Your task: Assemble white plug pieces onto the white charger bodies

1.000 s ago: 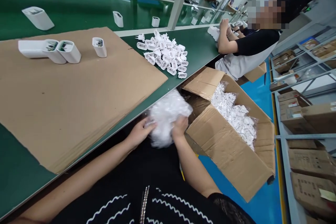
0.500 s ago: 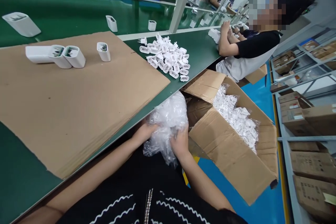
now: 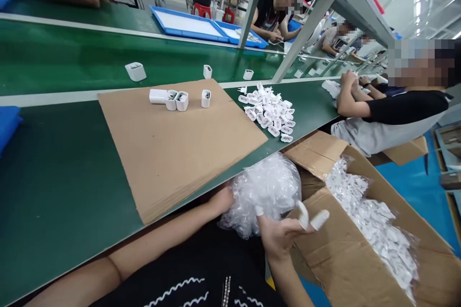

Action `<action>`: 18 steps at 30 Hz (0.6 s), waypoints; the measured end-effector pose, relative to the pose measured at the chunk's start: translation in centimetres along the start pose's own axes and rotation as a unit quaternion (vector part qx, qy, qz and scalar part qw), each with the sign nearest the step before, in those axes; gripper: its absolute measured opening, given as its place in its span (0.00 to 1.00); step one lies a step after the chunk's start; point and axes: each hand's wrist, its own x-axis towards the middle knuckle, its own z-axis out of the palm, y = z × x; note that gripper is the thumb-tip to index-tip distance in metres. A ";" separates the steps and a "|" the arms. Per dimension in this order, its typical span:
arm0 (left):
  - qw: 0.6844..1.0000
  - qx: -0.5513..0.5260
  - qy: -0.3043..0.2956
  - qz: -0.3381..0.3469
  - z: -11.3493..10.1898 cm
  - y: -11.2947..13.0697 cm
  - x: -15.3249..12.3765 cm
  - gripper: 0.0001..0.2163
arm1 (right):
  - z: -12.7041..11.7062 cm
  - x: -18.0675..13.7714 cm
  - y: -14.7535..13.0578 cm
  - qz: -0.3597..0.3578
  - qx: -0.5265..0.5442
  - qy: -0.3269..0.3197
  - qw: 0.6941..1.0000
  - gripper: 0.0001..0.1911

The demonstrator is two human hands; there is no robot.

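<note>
A bunched clear plastic bag (image 3: 268, 187) is held at the table's front edge, over my lap. My left hand (image 3: 224, 200) grips its left side, with the fingertips hidden in the crumpled film. On the bag's lower right is my right hand (image 3: 279, 236), its fingers spread and white covers on the fingertips. The thumb touches the film; the other fingers point away to the right. Beyond the bag, a heap of small white plastic plug parts (image 3: 268, 110) lies on the green table (image 3: 72, 168).
A cardboard sheet (image 3: 180, 153) carries several white charger housings (image 3: 182, 101). An open carton (image 3: 338, 244) on my right holds bagged white parts (image 3: 374, 220). A co-worker (image 3: 399, 110) sits to the right. Metal posts (image 3: 300, 33) rise behind the table.
My right hand has loosened from the bag and spread its fingers. The bag looks more puffed out. The camera view has turned, so the table and carton appear shifted.
</note>
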 end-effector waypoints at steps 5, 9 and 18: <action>0.998 -0.054 -0.040 0.019 0.0 0.9 -0.1 0.26 | -0.3 1.8 0.5 -0.101 0.009 -0.096 0.990 0.32; 0.990 -0.120 -0.057 -0.040 -0.2 0.7 -0.5 0.30 | 1.3 2.7 0.8 -0.197 -0.023 -0.337 0.920 0.23; 0.997 -0.079 0.026 -0.006 -2.1 0.0 -1.9 0.16 | 6.7 5.9 -0.8 -0.300 -0.100 -0.568 0.759 0.13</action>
